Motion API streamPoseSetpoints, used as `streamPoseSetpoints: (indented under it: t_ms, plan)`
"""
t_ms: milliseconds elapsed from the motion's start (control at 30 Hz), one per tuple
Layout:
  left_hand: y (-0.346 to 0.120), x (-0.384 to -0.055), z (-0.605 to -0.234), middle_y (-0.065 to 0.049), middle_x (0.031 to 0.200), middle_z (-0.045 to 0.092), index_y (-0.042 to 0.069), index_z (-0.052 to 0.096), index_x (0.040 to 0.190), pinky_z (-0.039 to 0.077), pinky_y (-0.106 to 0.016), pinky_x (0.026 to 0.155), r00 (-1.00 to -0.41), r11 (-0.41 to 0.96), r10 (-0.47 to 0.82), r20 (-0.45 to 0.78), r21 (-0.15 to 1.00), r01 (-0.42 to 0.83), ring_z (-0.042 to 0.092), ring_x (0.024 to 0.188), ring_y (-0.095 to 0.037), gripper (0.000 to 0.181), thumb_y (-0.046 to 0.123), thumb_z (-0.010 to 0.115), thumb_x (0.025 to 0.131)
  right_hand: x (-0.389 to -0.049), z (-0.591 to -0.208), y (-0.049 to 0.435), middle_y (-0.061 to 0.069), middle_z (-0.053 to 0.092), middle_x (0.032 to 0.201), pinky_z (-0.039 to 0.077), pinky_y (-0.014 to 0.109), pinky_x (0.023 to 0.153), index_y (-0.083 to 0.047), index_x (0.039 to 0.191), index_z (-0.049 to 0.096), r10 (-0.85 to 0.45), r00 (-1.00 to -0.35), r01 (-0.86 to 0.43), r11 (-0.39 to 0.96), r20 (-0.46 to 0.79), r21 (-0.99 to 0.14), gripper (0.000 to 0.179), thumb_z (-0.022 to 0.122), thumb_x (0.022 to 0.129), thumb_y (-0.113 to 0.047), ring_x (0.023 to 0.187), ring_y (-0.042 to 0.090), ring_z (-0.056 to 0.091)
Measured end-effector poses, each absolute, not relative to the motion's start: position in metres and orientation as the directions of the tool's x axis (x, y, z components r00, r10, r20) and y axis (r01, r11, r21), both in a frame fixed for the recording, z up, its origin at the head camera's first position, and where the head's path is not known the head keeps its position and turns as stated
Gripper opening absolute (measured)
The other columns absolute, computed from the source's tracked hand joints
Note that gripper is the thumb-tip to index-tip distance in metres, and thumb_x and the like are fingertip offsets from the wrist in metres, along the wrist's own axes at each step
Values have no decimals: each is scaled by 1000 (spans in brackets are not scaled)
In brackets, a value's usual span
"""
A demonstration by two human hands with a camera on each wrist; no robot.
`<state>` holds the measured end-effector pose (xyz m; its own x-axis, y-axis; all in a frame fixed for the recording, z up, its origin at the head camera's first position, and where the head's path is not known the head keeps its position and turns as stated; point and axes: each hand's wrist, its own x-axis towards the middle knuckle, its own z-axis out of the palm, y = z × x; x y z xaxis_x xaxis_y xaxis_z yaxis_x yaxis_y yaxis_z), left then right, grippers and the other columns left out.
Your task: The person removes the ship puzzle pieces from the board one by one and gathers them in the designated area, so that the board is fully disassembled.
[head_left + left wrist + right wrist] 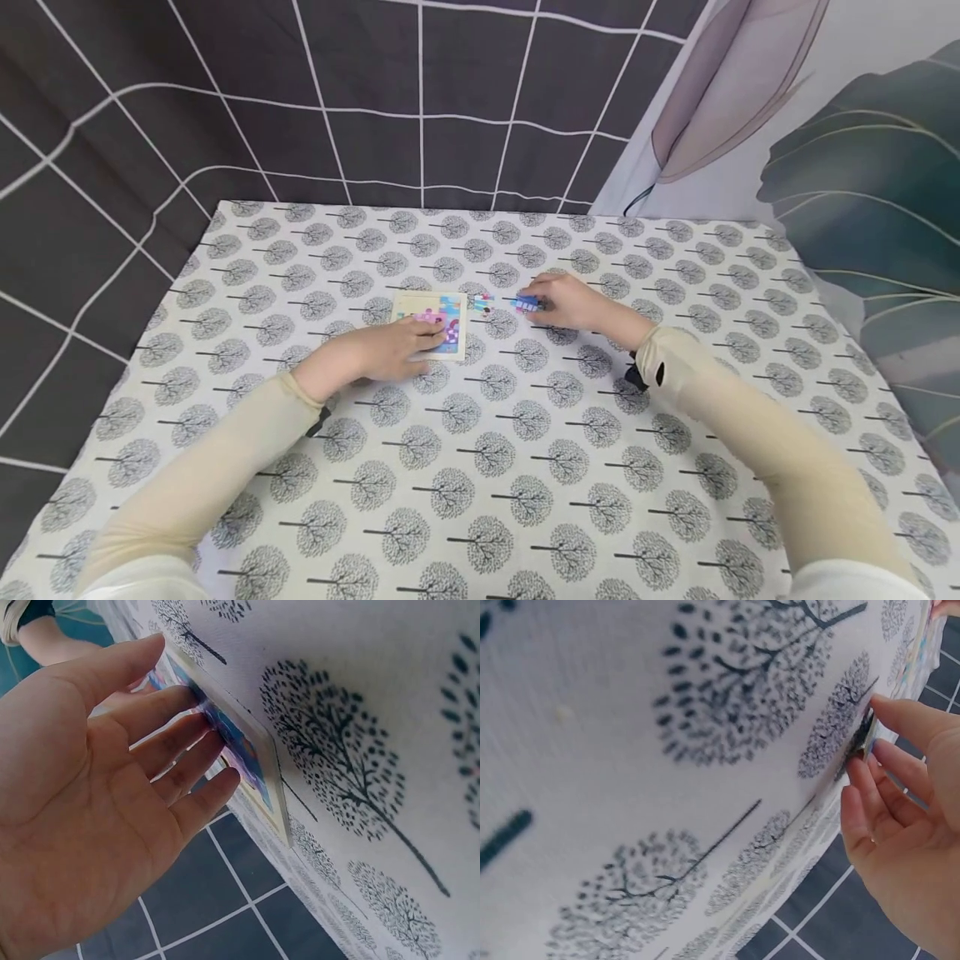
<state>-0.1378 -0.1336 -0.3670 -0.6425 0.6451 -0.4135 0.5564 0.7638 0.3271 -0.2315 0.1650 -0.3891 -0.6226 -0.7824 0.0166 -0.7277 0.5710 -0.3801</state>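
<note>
A jigsaw puzzle in a pale, square wooden tray (462,327) lies on the table, with pink, blue and purple pieces showing inside. Across its near left part reaches my left hand (392,347), its fingertips resting on the pieces. The left wrist view shows those fingers (196,754) loosely extended over the puzzle, the palm facing the camera. To the right of the tray, my right hand (567,302) pinches a blue puzzle piece (527,303) between thumb and fingers, close over the cloth. Edge-on, the piece looks thin in the right wrist view, partly hidden by the fingers.
Another loose, multicoloured puzzle piece (483,305) lies between the tray and my right hand. A white cloth (495,454) printed with grey trees covers the table. Behind it hangs a dark curtain (360,75) with white grid lines; a leaf-patterned curtain (870,183) hangs at the right.
</note>
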Motion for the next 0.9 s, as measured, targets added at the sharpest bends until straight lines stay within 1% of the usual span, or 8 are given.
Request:
streamPoseSetpoints:
  t_ms: [100, 200, 500, 700, 900]
  plan:
    - [-136, -138, -365, -12, 155, 15, 5, 26, 146, 12, -48, 115, -658, 773, 634, -405, 312, 553, 14, 140, -38, 59, 32, 46, 97, -232, -384, 160, 16, 63, 102, 54, 36, 77, 4, 117, 61, -778, -629, -723, 582, 7, -372, 42, 71, 81, -14, 79, 22, 58]
    - [-137, -137, -365, -12, 155, 16, 5, 27, 146, 13, -48, 115, -670, 776, 631, -392, 295, 557, 15, 140, -38, 58, 31, 45, 97, -232, -383, 158, 16, 62, 102, 54, 36, 79, 4, 118, 61, -775, -632, -725, 585, 11, -364, 42, 70, 82, -15, 81, 23, 58]
    - [-128, -131, -373, -13, 154, 17, 3, 27, 145, 13, -45, 116, -653, 756, 654, -383, 298, 582, 16, 140, -36, 58, 31, 43, 98, -225, -394, 166, 15, 62, 103, 52, 39, 81, 2, 116, 63, -771, -637, -728, 601, 1, -330, 41, 69, 80, -17, 87, 24, 58]
    - [-125, -134, -375, -13, 154, 16, 3, 26, 145, 11, -44, 116, -648, 748, 662, -376, 291, 596, 15, 141, -35, 58, 31, 43, 98, -226, -393, 173, 15, 62, 107, 51, 44, 85, -3, 118, 63, -755, -656, -722, 627, 3, -292, 42, 70, 80, -20, 91, 27, 57]
    - [-130, -134, -375, -10, 155, 13, 5, 24, 147, 10, -43, 116, -663, 773, 633, -401, 270, 574, 13, 141, -34, 59, 34, 42, 98, -230, -394, 170, 16, 60, 109, 50, 45, 87, -3, 121, 61, -778, -629, -743, 600, 0, -297, 43, 68, 82, -20, 90, 26, 56]
